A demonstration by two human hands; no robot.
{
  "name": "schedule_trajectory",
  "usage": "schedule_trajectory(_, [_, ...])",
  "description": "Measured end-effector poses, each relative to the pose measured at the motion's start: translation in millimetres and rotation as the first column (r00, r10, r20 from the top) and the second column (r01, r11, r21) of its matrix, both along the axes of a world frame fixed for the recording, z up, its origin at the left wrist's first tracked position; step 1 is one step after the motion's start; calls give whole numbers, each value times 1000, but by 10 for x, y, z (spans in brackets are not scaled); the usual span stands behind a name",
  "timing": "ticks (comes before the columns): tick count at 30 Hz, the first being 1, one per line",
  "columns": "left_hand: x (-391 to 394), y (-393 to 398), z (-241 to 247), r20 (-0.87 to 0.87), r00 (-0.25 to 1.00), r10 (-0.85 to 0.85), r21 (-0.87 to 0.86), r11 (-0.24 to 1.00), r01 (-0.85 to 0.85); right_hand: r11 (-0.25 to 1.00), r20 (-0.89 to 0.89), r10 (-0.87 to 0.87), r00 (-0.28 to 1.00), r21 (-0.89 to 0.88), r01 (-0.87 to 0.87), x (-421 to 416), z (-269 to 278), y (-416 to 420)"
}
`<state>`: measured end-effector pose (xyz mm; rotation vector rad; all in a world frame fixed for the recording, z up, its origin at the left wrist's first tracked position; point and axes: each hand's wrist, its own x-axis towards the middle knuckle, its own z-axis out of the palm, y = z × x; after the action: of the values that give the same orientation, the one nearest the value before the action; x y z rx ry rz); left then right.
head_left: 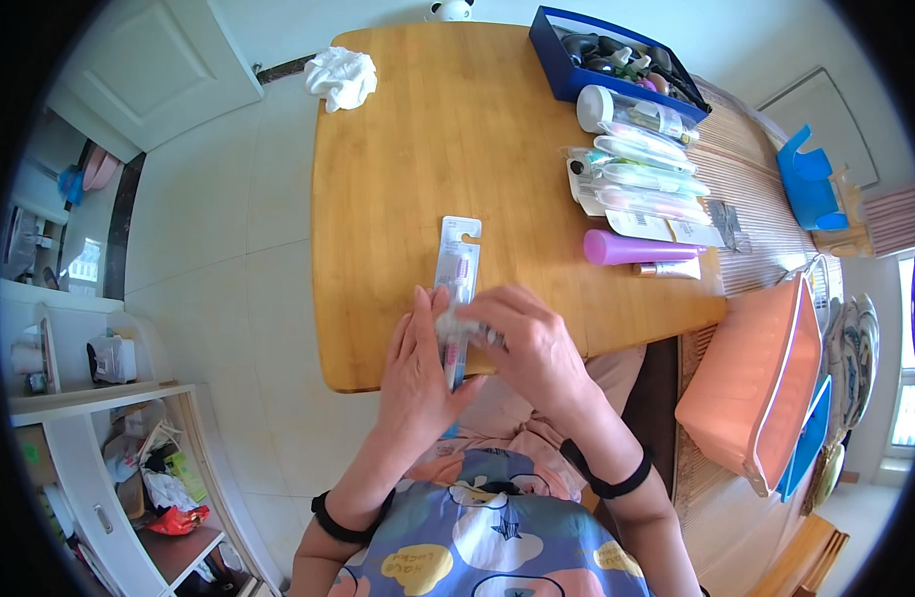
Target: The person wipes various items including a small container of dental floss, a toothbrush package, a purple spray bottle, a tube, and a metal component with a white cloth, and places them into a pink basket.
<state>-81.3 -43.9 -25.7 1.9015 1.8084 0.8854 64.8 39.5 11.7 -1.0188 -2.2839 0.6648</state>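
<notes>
A toothbrush blister pack (pixel 457 246) lies lengthwise near the front edge of the wooden table, its hanging-hook end pointing away from me. My left hand (pixel 420 366) grips the pack's lower part from the left, with the thumb reaching across its near end. Over the middle of the pack, my right hand (pixel 528 336) pinches a small whitish thing (pixel 457 322), blurred and partly hidden by the fingers; I cannot tell what it is. Part of a toothbrush head shows through the clear plastic above my fingers.
On the table's right are packaged toothbrushes (pixel 651 175), a purple tube (pixel 621 248), a small tube (pixel 670 269), a clear bottle (pixel 636 113) and a blue box (pixel 550 67) of dark items. A crumpled white tissue (pixel 341 78) lies far left. An orange bin (pixel 741 380) stands right.
</notes>
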Motion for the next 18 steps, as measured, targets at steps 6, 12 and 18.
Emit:
schedule_trajectory(6, [-384, 107, 70, -173, 966, -192, -37, 981, 189, 969, 90, 181, 979, -185, -162, 329, 237, -79])
schedule_trajectory(12, [-504, 232, 280, -156, 980, -126, 38, 990, 133, 986, -21, -169, 985, -16, 169, 302, 313, 236])
schedule_trajectory(18, [-234, 340, -35, -46, 998, 45, 278, 960, -30, 998, -2, 0, 1000, 66, 0, -61, -152, 490])
